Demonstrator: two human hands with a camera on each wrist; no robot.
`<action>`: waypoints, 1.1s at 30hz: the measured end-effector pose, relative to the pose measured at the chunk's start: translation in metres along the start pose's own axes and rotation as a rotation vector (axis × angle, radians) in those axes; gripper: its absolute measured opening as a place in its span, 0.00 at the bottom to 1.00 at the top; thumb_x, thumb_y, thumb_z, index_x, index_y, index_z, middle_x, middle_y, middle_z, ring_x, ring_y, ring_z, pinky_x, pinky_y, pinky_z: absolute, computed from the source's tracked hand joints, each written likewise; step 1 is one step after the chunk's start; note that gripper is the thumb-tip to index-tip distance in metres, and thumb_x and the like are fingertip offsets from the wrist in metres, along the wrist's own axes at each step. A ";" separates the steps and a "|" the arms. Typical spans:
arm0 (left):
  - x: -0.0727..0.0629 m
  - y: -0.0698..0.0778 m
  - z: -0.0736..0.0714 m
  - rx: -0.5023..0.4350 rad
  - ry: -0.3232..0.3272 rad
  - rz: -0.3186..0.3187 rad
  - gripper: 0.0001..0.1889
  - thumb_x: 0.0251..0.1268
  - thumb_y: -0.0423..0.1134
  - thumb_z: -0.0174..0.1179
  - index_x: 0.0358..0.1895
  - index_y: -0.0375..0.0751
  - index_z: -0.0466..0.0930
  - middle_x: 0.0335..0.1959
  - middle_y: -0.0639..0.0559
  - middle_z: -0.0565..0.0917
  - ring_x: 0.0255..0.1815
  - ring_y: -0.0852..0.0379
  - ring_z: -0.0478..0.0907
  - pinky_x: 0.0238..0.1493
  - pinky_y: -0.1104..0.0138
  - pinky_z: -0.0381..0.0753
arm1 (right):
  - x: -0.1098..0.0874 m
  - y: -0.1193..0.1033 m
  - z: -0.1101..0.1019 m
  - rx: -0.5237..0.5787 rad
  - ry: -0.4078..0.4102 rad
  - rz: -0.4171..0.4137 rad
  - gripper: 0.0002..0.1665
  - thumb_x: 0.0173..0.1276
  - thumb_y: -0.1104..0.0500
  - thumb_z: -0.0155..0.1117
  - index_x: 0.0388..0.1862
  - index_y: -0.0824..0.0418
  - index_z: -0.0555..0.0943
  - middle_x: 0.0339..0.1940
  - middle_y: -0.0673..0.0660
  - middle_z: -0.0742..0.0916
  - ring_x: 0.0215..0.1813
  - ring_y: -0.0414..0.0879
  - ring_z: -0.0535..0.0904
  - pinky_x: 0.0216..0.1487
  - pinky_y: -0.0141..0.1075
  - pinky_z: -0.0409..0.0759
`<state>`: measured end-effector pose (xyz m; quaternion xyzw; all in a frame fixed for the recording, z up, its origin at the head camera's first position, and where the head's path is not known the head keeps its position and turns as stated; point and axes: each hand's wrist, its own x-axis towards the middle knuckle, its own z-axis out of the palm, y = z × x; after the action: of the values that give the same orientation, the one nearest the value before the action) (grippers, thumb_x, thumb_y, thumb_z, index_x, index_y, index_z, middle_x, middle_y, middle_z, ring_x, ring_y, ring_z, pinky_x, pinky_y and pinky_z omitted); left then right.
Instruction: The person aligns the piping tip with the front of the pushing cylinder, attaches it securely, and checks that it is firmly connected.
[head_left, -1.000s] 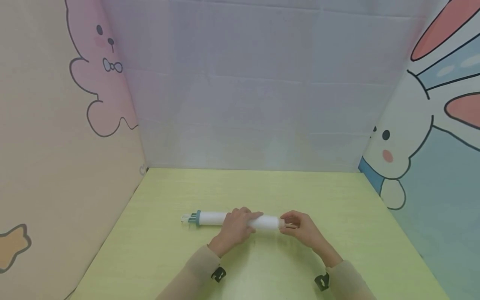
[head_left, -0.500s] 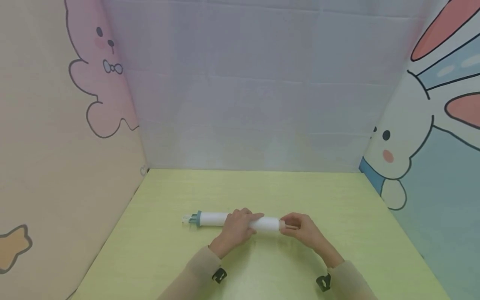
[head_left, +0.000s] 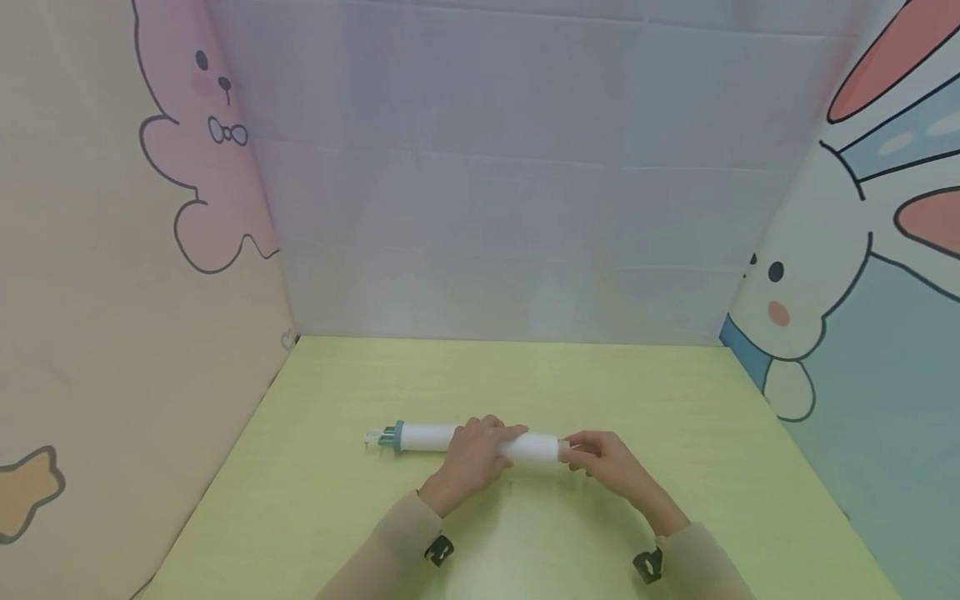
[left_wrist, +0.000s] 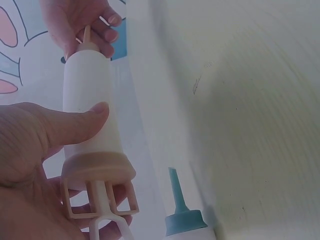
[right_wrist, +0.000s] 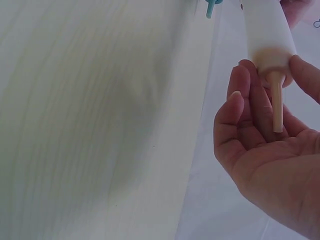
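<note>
My left hand [head_left: 475,457] grips the white barrel of a syringe [left_wrist: 90,80] with a peach-coloured nozzle cap and collar. In the left wrist view, the thumb lies across the barrel just above the peach collar [left_wrist: 97,167], which has open finger loops and a forked white plunger end [left_wrist: 107,222] below it. My right hand [head_left: 609,463] is at the other end, its thumb and fingers around the base of the peach nozzle [right_wrist: 277,102]. The nozzle's thin tip points toward the right palm. In the head view, the left hand hides the syringe's rear end.
A second white syringe [head_left: 426,437] with teal fittings lies to the left, in line with the held one. Its teal nozzle [left_wrist: 177,192] shows in the left wrist view. Both are over a pale yellow-green table [head_left: 495,379], with cartoon-printed walls [head_left: 877,375] around it.
My right hand's fingers have shifted around the nozzle base, with the fingertips a little further right and the lower ones now spread. The left hand and both syringes look almost still.
</note>
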<state>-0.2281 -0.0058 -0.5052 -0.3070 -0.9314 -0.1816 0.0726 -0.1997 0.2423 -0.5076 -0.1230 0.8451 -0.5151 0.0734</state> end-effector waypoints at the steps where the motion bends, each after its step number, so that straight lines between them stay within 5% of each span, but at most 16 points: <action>1: 0.000 0.000 0.000 0.001 0.003 -0.001 0.28 0.52 0.42 0.71 0.59 0.59 0.78 0.44 0.52 0.81 0.39 0.49 0.75 0.35 0.57 0.72 | 0.000 0.000 0.000 0.002 -0.001 0.004 0.19 0.68 0.53 0.62 0.50 0.67 0.80 0.39 0.58 0.86 0.38 0.57 0.82 0.35 0.44 0.77; 9: 0.001 -0.001 0.001 0.024 0.013 -0.002 0.28 0.51 0.43 0.72 0.59 0.60 0.78 0.44 0.53 0.81 0.39 0.50 0.76 0.34 0.58 0.73 | -0.001 0.000 -0.003 0.112 -0.048 -0.021 0.26 0.66 0.59 0.65 0.59 0.70 0.72 0.42 0.66 0.85 0.46 0.57 0.83 0.42 0.44 0.79; 15: 0.000 0.001 -0.001 0.019 0.004 -0.009 0.28 0.51 0.43 0.72 0.59 0.60 0.79 0.43 0.52 0.81 0.39 0.49 0.76 0.35 0.58 0.73 | -0.002 0.003 -0.005 0.170 -0.093 -0.070 0.23 0.63 0.66 0.67 0.55 0.68 0.72 0.45 0.69 0.84 0.49 0.57 0.81 0.43 0.38 0.79; 21: 0.000 0.001 -0.001 0.026 -0.002 -0.004 0.27 0.51 0.43 0.72 0.58 0.60 0.79 0.43 0.52 0.81 0.38 0.49 0.76 0.34 0.58 0.73 | -0.002 0.004 -0.005 0.165 -0.103 -0.067 0.18 0.64 0.66 0.66 0.51 0.67 0.73 0.45 0.69 0.84 0.49 0.62 0.80 0.42 0.38 0.79; 28: -0.001 0.003 -0.002 0.037 0.006 -0.005 0.28 0.50 0.43 0.73 0.58 0.60 0.79 0.43 0.53 0.82 0.38 0.50 0.76 0.34 0.58 0.74 | -0.002 0.001 -0.006 0.135 -0.117 -0.040 0.17 0.70 0.61 0.59 0.53 0.69 0.74 0.40 0.67 0.85 0.41 0.65 0.81 0.38 0.49 0.79; 33: -0.001 0.003 -0.003 0.030 0.004 -0.008 0.28 0.50 0.43 0.72 0.58 0.59 0.79 0.43 0.52 0.82 0.39 0.49 0.76 0.35 0.58 0.74 | -0.001 0.000 -0.005 0.050 -0.097 -0.005 0.19 0.73 0.54 0.56 0.51 0.69 0.78 0.38 0.63 0.85 0.37 0.59 0.81 0.34 0.44 0.77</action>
<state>-0.2251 -0.0050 -0.5022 -0.3018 -0.9351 -0.1683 0.0785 -0.1998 0.2472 -0.5056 -0.1480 0.8272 -0.5295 0.1162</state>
